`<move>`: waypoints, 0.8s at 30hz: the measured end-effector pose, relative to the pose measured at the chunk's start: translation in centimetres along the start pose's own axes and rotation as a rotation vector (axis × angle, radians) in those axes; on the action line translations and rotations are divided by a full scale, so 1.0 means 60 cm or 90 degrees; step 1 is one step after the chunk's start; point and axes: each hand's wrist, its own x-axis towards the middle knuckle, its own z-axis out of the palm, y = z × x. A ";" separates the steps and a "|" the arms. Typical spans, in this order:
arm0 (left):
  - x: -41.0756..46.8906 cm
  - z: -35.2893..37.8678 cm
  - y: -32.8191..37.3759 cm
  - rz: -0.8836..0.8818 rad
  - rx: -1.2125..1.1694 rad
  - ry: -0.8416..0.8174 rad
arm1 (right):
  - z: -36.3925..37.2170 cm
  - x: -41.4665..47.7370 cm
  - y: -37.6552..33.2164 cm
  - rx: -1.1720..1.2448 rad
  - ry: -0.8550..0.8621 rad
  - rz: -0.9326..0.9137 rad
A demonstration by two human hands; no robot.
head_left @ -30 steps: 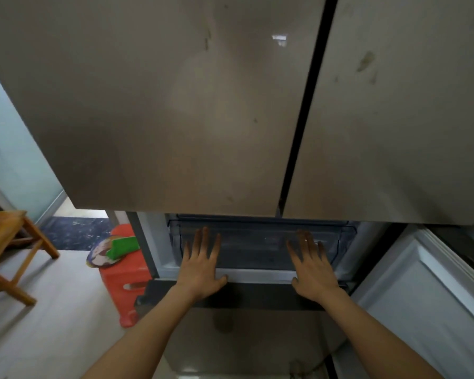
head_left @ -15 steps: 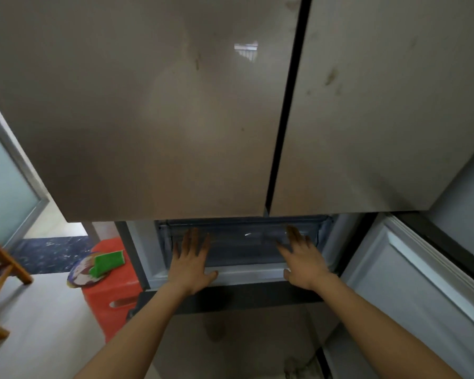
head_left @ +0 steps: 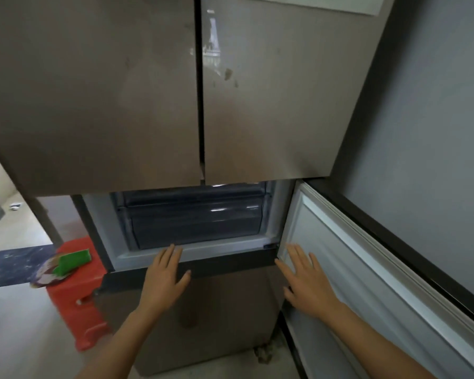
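The left hand [head_left: 166, 274] is lying flat with its fingers straight and close together. Its tips are touching the white ledge just under the dark drawer [head_left: 197, 228]. The drawer is sitting inside the fridge, and the big upper doors [head_left: 93, 91] are hiding its top. The right hand [head_left: 304, 280] is spreading wide by the open lower door [head_left: 367, 269]. I cannot tell if it is touching.

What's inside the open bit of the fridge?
Dark see-through drawers. Whatever is in them cannot be made out, and the space higher up is hidden behind the upper doors.
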 end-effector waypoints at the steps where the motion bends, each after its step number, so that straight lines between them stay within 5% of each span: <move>1: -0.017 -0.003 0.007 -0.003 0.005 0.006 | -0.002 -0.013 0.003 -0.005 -0.013 -0.003; 7: -0.094 -0.026 0.013 -0.024 0.019 0.013 | -0.035 -0.080 0.010 -0.042 -0.071 0.029; 18: -0.145 -0.072 0.057 0.044 -0.006 0.039 | -0.209 -0.269 0.072 -0.052 0.268 0.235; 22: -0.196 -0.101 0.054 0.087 -0.032 0.046 | -0.262 -0.382 0.089 -0.073 0.209 0.441; 24: -0.225 -0.114 0.048 0.100 -0.036 0.046 | -0.279 -0.425 0.096 -0.048 0.077 0.566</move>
